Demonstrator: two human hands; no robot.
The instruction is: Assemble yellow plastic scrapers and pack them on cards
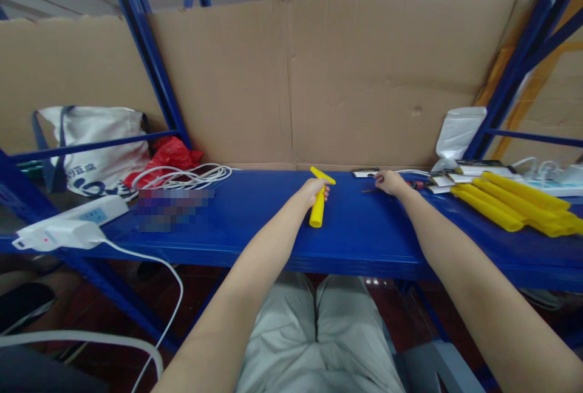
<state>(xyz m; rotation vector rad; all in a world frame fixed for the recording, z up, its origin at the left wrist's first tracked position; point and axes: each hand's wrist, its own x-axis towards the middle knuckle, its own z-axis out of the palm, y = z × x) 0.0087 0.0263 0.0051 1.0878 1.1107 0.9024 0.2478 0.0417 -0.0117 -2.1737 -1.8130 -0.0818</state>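
Observation:
Wrapped in my left hand (pixel 315 191) is a yellow T-shaped piece (pixel 316 214), a thick round tube with a narrow crossbar at its top. It stands tilted above the blue shelf top. My right hand (pixel 387 181) is low over the surface, fingers pinched together; what they hold, if anything, is too small to make out. A thin dark rod (pixel 368 191) shows just left of its fingertips, and a red and black handle (pixel 415 184) lies to its right. Whether these are one tool is hidden by the hand. Behind its fingertips lies a small white and black box (pixel 365 173).
Several yellow tubes (pixel 514 201) lie at the right beside small boxes (pixel 485 168) and a white pouch (pixel 460 132). At the left are coiled white cable (pixel 191 175), a red bag (pixel 170 156), a cloth bag (pixel 102 150) and a power strip (pixel 77 223). Cardboard (pixel 364 83) closes the back.

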